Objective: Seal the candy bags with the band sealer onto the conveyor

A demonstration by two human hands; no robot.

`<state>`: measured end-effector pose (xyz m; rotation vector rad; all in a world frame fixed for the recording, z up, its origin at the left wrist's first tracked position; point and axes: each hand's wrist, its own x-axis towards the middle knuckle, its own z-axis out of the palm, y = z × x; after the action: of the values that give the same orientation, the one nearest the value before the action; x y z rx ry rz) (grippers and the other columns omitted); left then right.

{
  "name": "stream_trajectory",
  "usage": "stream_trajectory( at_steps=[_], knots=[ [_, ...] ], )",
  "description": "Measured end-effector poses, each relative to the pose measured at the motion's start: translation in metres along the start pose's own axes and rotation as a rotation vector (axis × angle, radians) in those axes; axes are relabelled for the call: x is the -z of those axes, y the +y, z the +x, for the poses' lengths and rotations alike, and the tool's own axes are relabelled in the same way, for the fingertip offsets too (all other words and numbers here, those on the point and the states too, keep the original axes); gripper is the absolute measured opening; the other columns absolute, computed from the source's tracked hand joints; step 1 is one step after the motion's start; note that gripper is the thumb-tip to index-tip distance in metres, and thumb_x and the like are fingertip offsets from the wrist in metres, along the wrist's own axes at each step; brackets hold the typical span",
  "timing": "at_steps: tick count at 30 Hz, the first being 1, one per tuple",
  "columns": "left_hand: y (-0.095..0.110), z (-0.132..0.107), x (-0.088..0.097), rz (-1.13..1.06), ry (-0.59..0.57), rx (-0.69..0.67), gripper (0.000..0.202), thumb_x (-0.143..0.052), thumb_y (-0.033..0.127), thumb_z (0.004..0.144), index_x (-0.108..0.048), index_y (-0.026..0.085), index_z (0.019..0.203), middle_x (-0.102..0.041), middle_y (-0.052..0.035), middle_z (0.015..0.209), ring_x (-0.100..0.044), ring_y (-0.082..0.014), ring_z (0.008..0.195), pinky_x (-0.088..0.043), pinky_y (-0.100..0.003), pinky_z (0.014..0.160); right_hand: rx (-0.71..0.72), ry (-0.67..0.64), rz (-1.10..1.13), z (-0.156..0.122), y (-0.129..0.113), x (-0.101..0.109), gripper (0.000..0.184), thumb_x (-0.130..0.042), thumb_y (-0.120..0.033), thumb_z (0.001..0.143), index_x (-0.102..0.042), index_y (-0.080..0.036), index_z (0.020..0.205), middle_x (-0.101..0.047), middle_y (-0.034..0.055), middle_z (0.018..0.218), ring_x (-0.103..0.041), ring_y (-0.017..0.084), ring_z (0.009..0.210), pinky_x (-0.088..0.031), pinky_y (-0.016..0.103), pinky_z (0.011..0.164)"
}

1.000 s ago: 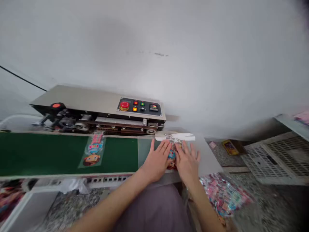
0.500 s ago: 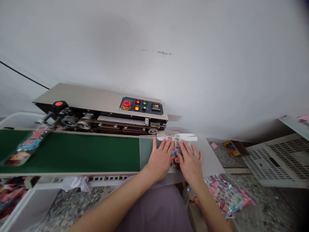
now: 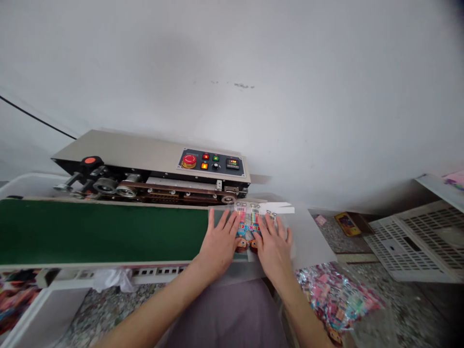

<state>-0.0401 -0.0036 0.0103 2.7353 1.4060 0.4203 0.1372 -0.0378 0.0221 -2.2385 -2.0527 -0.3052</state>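
Several colourful printed packets in clear plastic (image 3: 255, 220) lie side by side on the pale sheet-like plate (image 3: 308, 239) at the right end of a green conveyor belt (image 3: 108, 232). My left hand (image 3: 219, 241) rests flat with its fingers spread, its fingertips over the edge of the leftmost packet (image 3: 241, 212). Also flat and spread, my right hand (image 3: 274, 244) presses on the packets from the right and partly covers another one. The packets' top ends point toward the rollers of the band sealing machine (image 3: 145, 152) just behind.
The sealer's control panel (image 3: 212, 162) has a red stop button and lit displays. Below right lies a clear bag of colourful packets (image 3: 342, 297). A pale slatted crate (image 3: 409, 241) and a small box (image 3: 350, 224) stand farther right. A white cloth (image 3: 114, 279) hangs below the belt.
Both hands have slid left with the packets, nearer the belt and sealer inlet. The packet that lay at the belt's left end has gone from view.
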Motion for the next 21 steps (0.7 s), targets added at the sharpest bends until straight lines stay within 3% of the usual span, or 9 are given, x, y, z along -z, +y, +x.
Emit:
stream_trajectory(
  at_steps=[8,12,16,18,21],
  knots=[
    [-0.025,-0.018,0.011,0.072,0.022,0.096,0.052,-0.034,0.035,0.104,-0.039,0.017,0.153,-0.043,-0.0096,0.156,-0.03,-0.0326,0.149,-0.005,-0.068,0.12,0.051,0.009,0.113,0.005,-0.027,0.002,0.047,-0.042,-0.033,0.102,-0.048,-0.026,0.148,-0.045,0.0077,0.156,-0.032,0.037,0.145,-0.024,0.064,0.113],
    [-0.034,-0.026,0.024,0.118,0.064,0.17,0.052,-0.033,0.034,0.104,-0.043,0.013,0.151,-0.038,-0.0138,0.158,-0.026,-0.035,0.15,-0.006,-0.069,0.119,0.01,0.075,0.177,0.004,-0.014,0.004,0.048,-0.033,-0.034,0.104,-0.049,-0.02,0.147,-0.049,0.0094,0.152,-0.038,0.032,0.141,-0.025,0.058,0.115],
    [-0.011,-0.013,0.022,0.059,0.04,0.088,0.05,-0.031,0.036,0.105,-0.047,0.017,0.148,-0.038,-0.0117,0.159,-0.03,-0.031,0.149,-0.018,-0.063,0.12,-0.058,0.144,0.162,-0.006,0.014,-0.001,0.046,-0.033,-0.034,0.104,-0.058,-0.019,0.139,-0.056,0.0086,0.147,-0.041,0.03,0.138,-0.028,0.051,0.113],
    [0.004,-0.002,0.012,0.017,0.025,-0.028,0.051,-0.03,0.038,0.106,-0.041,0.02,0.152,-0.034,-0.0092,0.162,-0.027,-0.0276,0.151,-0.025,-0.059,0.119,-0.033,0.115,0.129,-0.013,0.021,-0.006,0.045,-0.036,-0.035,0.103,-0.058,-0.02,0.139,-0.055,0.008,0.148,-0.039,0.031,0.139,-0.027,0.052,0.113],
    [0.017,0.009,-0.005,0.001,0.024,-0.121,0.053,-0.028,0.041,0.106,-0.035,0.022,0.155,-0.029,-0.0094,0.164,-0.023,-0.0269,0.152,-0.025,-0.061,0.118,-0.009,0.083,0.096,-0.019,0.025,-0.01,0.044,-0.039,-0.036,0.102,-0.059,-0.022,0.139,-0.053,0.0072,0.149,-0.037,0.034,0.139,-0.026,0.054,0.113]
  ],
)
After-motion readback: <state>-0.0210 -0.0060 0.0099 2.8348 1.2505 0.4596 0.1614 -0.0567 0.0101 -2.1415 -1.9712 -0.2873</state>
